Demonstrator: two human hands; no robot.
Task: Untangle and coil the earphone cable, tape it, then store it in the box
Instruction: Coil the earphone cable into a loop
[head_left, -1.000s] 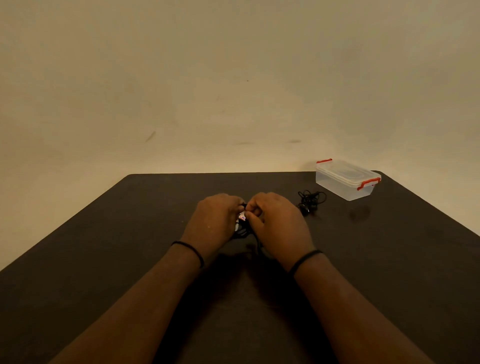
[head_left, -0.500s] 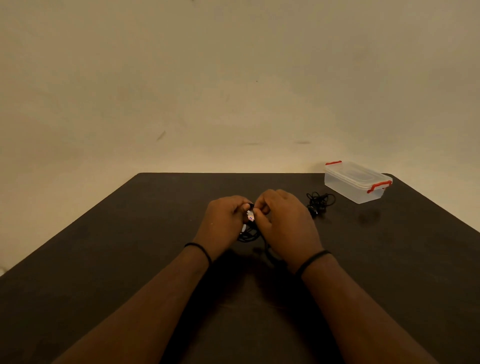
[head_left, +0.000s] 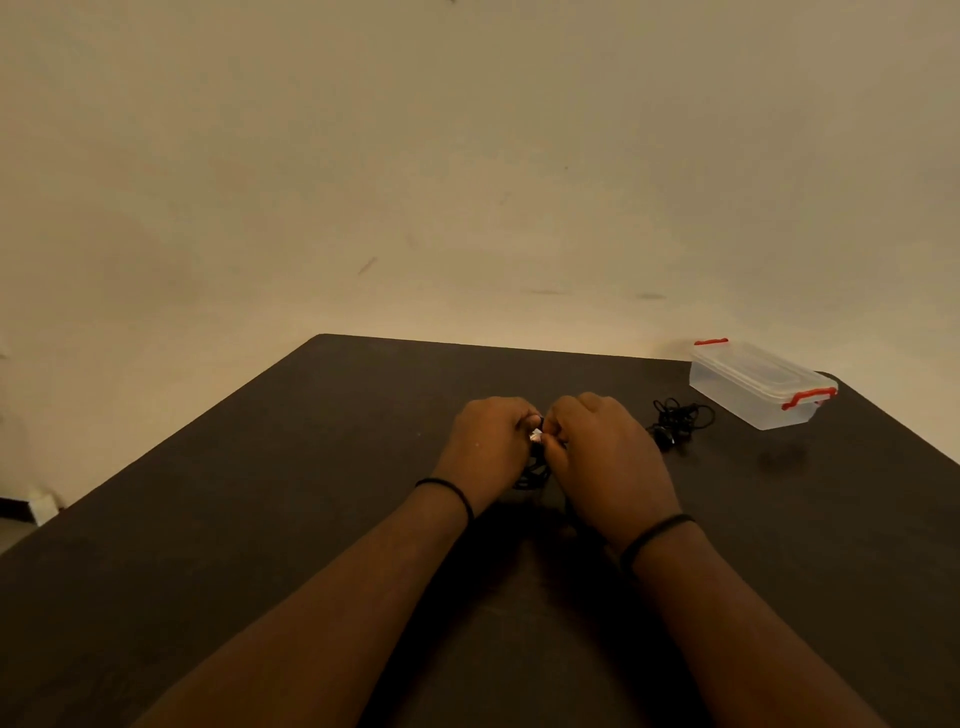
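Both hands meet at the middle of the dark table (head_left: 260, 519). My left hand (head_left: 485, 447) and my right hand (head_left: 602, 457) have curled fingers and pinch a black earphone cable (head_left: 535, 475) between them, with a small pale piece, maybe tape, at the fingertips (head_left: 535, 435). Loops of the cable hang below the hands; most of it is hidden. A second tangled black cable (head_left: 680, 421) lies on the table to the right. Beyond it stands the clear plastic box (head_left: 753, 384) with red clips, its lid on.
The table's far edge runs against a plain beige wall (head_left: 467, 156). At the far left, off the table, a pale object (head_left: 44, 509) sits on the floor.
The view has shifted so the hands and box appear further right. The hands stay together on the cable, fingers working slightly at the pale piece.
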